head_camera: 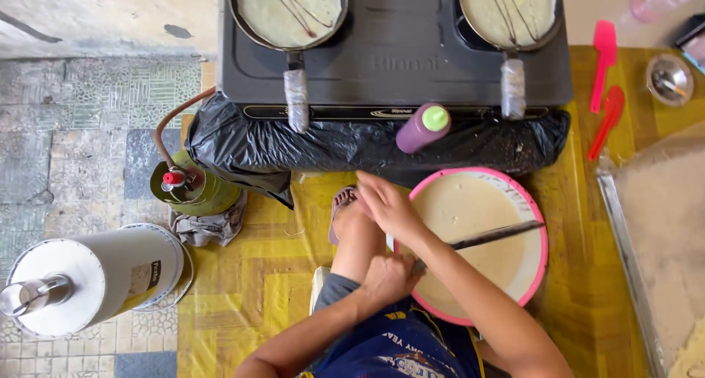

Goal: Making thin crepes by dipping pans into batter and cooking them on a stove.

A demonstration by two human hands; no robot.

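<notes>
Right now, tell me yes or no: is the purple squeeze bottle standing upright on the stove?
No. The purple squeeze bottle lies tilted against the black plastic sheet in front of the stove, between the two pan handles.

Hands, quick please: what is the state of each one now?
Left hand: closed, gripping the ladle handle lying over the pink basin of batter.
Right hand: open, holding nothing, near the basin rim.

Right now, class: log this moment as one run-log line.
left hand: grips ladle handle | right hand: beside pink bowl | batter: in bowl | pans: on stove
</notes>
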